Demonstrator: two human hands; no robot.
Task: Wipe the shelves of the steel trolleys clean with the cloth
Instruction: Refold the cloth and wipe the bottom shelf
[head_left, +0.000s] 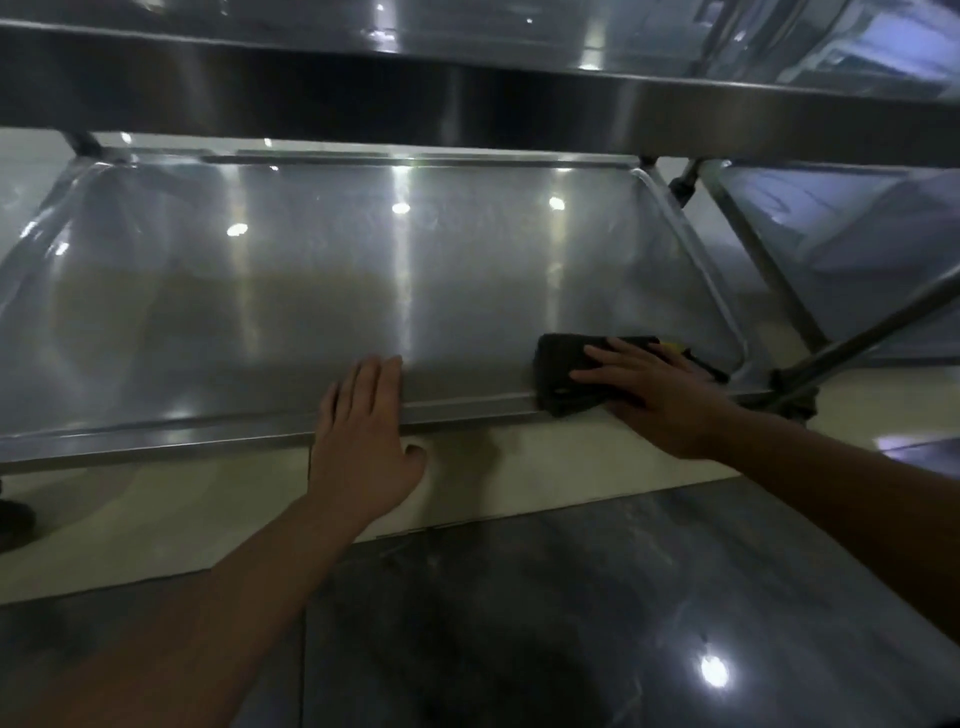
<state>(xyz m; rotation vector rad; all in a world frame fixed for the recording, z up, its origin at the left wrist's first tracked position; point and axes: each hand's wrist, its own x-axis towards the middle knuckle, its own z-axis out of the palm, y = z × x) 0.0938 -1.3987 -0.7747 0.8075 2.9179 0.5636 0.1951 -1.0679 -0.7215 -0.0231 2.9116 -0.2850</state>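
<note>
Cloth at lower right overhangs the shelf rim under the right hand, fingers flat; left hand fingers straight, braced; it may slide off

Dark folded cloth: right half hidden beneath right hand. Upper steel shelf: cut off by top edge.
</note>
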